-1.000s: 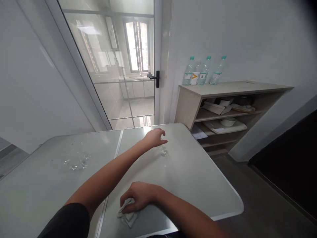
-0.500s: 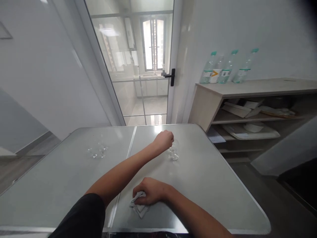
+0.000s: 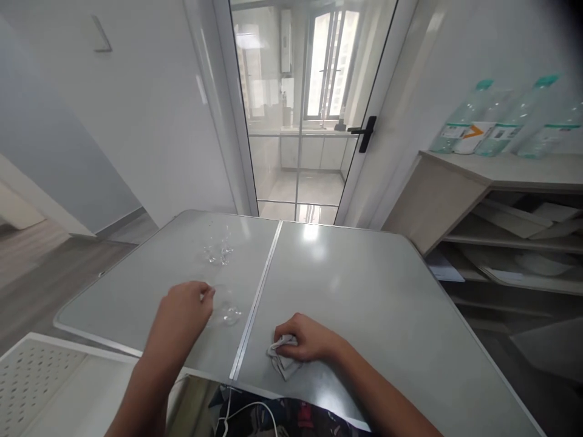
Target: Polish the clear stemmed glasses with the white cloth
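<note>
The small clear glass point(image 3: 228, 308) sits on the grey table point(image 3: 364, 291), just left of the centre seam and directly right of the left hand point(image 3: 182, 309). The fingertips point(image 3: 206, 295) pinch its near rim (contact partly lost in glare). The right hand point(image 3: 310, 337), across the seam, curls closed over a crumpled cloth point(image 3: 283, 363). More glassware point(image 3: 218, 252) stands farther back.
</note>
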{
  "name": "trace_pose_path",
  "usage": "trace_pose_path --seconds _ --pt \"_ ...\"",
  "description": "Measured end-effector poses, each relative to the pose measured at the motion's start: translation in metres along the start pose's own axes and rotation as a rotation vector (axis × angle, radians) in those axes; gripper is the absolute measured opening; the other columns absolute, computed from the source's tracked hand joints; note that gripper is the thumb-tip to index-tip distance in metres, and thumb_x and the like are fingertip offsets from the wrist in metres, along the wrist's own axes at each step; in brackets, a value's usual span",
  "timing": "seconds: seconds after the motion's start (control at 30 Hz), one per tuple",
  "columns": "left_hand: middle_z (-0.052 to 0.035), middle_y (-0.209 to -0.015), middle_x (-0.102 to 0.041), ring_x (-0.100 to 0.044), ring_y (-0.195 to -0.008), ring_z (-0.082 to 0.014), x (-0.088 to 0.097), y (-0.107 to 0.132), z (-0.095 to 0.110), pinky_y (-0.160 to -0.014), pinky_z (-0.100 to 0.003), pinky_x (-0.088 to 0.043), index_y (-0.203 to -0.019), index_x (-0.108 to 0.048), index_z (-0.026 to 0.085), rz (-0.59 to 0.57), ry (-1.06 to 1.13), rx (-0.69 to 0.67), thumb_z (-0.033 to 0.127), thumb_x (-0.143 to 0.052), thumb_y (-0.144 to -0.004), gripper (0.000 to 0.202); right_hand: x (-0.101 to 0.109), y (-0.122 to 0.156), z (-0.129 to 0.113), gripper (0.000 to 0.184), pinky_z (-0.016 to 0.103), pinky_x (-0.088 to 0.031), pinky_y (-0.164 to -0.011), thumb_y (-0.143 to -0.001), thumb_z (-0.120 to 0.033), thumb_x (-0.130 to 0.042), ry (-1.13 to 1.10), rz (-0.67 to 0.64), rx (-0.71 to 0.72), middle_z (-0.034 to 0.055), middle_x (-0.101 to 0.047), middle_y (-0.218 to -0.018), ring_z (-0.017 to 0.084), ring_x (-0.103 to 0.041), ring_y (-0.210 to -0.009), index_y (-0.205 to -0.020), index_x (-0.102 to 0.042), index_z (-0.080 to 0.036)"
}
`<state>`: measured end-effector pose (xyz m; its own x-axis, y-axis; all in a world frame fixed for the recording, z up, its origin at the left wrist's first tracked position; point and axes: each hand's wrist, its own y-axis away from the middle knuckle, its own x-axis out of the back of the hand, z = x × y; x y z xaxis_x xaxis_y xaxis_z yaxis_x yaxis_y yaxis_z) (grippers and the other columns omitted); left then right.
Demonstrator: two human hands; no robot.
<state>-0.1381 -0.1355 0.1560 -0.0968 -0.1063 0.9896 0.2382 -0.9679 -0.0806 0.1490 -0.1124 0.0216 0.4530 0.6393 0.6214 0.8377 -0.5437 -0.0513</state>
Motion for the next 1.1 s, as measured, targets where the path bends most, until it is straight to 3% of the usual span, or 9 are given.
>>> trace_pose_path --seconds 0.17,0.4,0.53,0.7,0.8,0.9,1.0,1.07,1.1 --pt "-0.015 -0.09 -0.078 -0.07 -0.089 -0.0377 -0.002 -0.031 -0.035 -0.074 -0.042 -0.05 -0.082 -0.08 0.02 0.053 -0.024 0.134 0.032 -0.054 -0.082 0.028 -0.002 0.001 0.003 0.017 0.022 -0.044 -0.071 -0.085 -0.027 -0.067 -0.035 -0.032 -0.01 0.0007 -0.074 -0.082 0.015 -0.065 -0.073 -0.098 -0.075 -0.02" --pt "-0.0198 -0.081 -0.075 -0.07 -0.084 -0.0367 -0.014 -0.082 -0.045 -0.071 -0.04 -0.05 -0.078 -0.077 0.015 -0.016 0.037 0.206 0.026 -0.056 -0.074 0.025 0.0 0.002 0.002 0.017 0.021 -0.044 -0.071 -0.086 -0.028 -0.066 -0.063 -0.041 -0.011 0.0005 -0.075 -0.085 0.015 -0.067 -0.076 -0.099 -0.074 -0.02" --pt "-0.0218 -0.09 -0.076 -0.071 -0.088 -0.0371 -0.021 -0.099 -0.048 -0.071 -0.038 -0.05 -0.083 -0.077 0.014 -0.034 0.035 0.257 0.024 -0.058 -0.07 0.025 0.001 0.002 -0.001 0.016 0.021 -0.044 -0.071 -0.085 -0.026 -0.067 -0.053 -0.033 -0.017 0.0 -0.074 -0.083 0.015 -0.067 -0.075 -0.098 -0.074 -0.02" --pt "-0.0215 -0.099 -0.075 -0.07 -0.096 -0.0398 -0.021 -0.107 -0.047 -0.073 -0.039 -0.051 -0.091 -0.078 0.015 -0.027 0.03 0.292 0.028 -0.059 -0.074 0.028 -0.001 0.001 0.001 0.016 0.021 -0.043 -0.07 -0.084 -0.025 -0.068 -0.039 -0.023 -0.017 -0.0005 -0.074 -0.081 0.014 -0.065 -0.073 -0.098 -0.074 -0.021" --pt "-0.0194 -0.105 -0.075 -0.068 -0.1 -0.0409 -0.016 -0.102 -0.047 -0.076 -0.042 -0.051 -0.1 -0.078 0.018 -0.001 0.075 0.292 0.043 -0.059 -0.08 0.037 -0.004 0.001 0.005 0.017 0.021 -0.043 -0.069 -0.084 -0.027 -0.068 -0.038 -0.025 -0.02 -0.0002 -0.073 -0.082 0.014 -0.065 -0.073 -0.099 -0.074 -0.021" --pt "-0.0155 -0.102 -0.076 -0.068 -0.102 -0.0401 -0.009 -0.087 -0.05 -0.078 -0.045 -0.051 -0.107 -0.077 0.023 0.104 0.127 0.301 0.056 -0.056 -0.085 0.044 -0.006 0.001 0.007 0.018 0.021 -0.043 -0.069 -0.083 -0.03 -0.069 -0.088 -0.029 -0.028 -0.0006 -0.072 -0.08 0.014 -0.063 -0.072 -0.098 -0.074 -0.02" --pt "-0.013 -0.1 -0.076 -0.067 -0.101 -0.0396 -0.009 -0.064 -0.053 -0.079 -0.047 -0.052 -0.102 -0.076 0.025 0.295 0.152 0.315 0.062 -0.052 -0.088 0.046 -0.003 0.0 0.005 0.025 0.024 -0.045 -0.071 -0.087 -0.041 -0.066 -0.245 0.18 -0.046 0.0005 -0.068 -0.078 0.016 -0.061 -0.072 -0.095 -0.073 -0.019" --pt "-0.0119 -0.1 -0.077 -0.068 -0.098 -0.0398 -0.019 -0.051 -0.054 -0.08 -0.049 -0.052 -0.098 -0.073 0.024 0.304 0.171 0.329 0.066 -0.052 -0.087 0.048 0.005 -0.002 0.004 0.033 0.028 -0.047 -0.078 -0.09 -0.05 -0.062 -0.341 0.489 -0.05 0.0046 -0.067 -0.088 0.019 -0.061 -0.083 -0.09 -0.072 -0.019" --pt "-0.0122 -0.1 -0.077 -0.069 -0.098 -0.0405 -0.027 -0.047 -0.055 -0.082 -0.05 -0.052 -0.098 -0.072 0.023 0.247 0.188 0.338 0.068 -0.054 -0.084 0.05 0.009 -0.002 0.005 0.036 0.03 -0.047 -0.084 -0.09 -0.053 -0.06 -0.367 0.646 -0.049 0.0072 -0.066 -0.097 0.021 -0.061 -0.091 -0.086 -0.071 -0.019"
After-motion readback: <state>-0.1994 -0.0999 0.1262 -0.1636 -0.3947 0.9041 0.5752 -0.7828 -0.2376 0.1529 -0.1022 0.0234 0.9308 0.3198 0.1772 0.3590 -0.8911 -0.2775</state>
